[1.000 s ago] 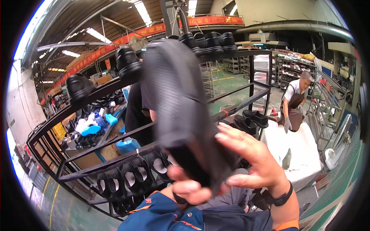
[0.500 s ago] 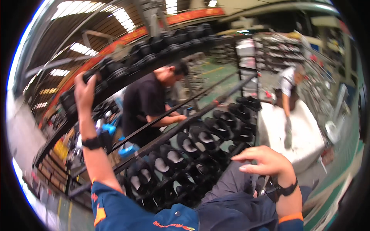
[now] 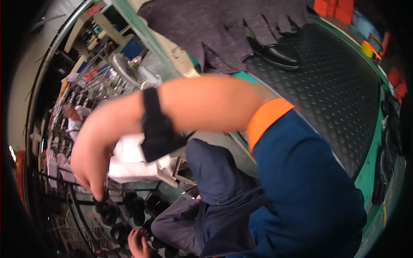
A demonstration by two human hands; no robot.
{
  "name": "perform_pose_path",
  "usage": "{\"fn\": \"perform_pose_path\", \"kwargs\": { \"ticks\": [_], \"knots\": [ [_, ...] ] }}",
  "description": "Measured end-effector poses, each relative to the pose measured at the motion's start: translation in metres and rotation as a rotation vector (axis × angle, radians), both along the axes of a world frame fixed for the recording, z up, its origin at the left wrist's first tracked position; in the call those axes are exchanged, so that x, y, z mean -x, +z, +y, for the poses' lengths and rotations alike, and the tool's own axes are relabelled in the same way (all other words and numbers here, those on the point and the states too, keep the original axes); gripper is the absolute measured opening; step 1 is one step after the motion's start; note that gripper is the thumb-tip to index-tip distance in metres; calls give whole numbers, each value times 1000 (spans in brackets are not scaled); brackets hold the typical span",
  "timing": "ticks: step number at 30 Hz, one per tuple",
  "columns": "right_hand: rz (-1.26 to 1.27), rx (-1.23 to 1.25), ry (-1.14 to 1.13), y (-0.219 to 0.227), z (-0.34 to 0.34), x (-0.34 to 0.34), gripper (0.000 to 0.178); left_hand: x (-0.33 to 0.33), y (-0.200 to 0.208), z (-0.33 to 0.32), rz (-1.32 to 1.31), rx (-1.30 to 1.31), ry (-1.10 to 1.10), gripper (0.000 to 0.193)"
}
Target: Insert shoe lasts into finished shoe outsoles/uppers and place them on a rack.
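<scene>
Head view, strongly tilted. Black shoe soles (image 3: 129, 208) sit in rows on a dark metal rack (image 3: 73, 202) at lower left. One hand (image 3: 88, 165) w/ a black wrist strap (image 3: 157, 129) hangs directly over them, fingers (image 3: 97, 189) pointing down, loosely curled, tips at or just above the nearest sole; contact can't be told, nothing seen gripped. Which hand this is: can't tell from the tilt. Its forearm crosses the frame to an orange cuff (image 3: 269, 118) on a blue sleeve (image 3: 309, 189). A second hand (image 3: 138, 243) shows at the lower edge beside the soles; only part visible, owner and grip unclear. Behind the wrist: white cloth (image 3: 133, 165). Below the arm: dark blue garment (image 3: 215, 185). Upper frame: grey frayed felt (image 3: 223, 30), black shoe (image 3: 277, 53) on studded black matting (image 3: 335, 86). Far left: another person (image 3: 75, 118), blurred.
</scene>
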State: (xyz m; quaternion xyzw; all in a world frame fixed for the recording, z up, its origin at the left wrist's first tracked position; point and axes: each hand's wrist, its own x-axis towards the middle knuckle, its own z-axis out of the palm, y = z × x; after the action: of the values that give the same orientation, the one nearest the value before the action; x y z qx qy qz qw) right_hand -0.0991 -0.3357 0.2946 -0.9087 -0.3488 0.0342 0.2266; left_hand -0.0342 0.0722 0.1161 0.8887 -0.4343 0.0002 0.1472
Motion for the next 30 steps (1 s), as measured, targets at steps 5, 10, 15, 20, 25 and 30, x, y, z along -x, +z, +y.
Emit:
{"fn": "perform_pose_path", "kwargs": {
  "ticks": [5, 10, 15, 20, 25, 30],
  "knots": [
    [-140, -180, -649, -17, -203, 166, 42, -29, -97, -30, 197, -70, -112, 35],
    [23, 406, -1790, -60, -267, 320, 64, -31, -118, -51, 14, -58, -67, 30],
    [-209, -287, -1806, -155, -293, 337, 93, -31, -115, -74, 161, -105, 198, 25],
    [-333, 13, -1643, -161, -293, 345, 112, -35, -122, -95, 147, -46, 230, 25],
    [-219, 148, -1749, -148, -259, 337, 109, -23, -120, -123, 414, 244, -111, 28],
    [-240, 137, -1954, -160, -226, 353, 102, 1, -116, -135, 530, 255, -271, 32]
  ]
}}
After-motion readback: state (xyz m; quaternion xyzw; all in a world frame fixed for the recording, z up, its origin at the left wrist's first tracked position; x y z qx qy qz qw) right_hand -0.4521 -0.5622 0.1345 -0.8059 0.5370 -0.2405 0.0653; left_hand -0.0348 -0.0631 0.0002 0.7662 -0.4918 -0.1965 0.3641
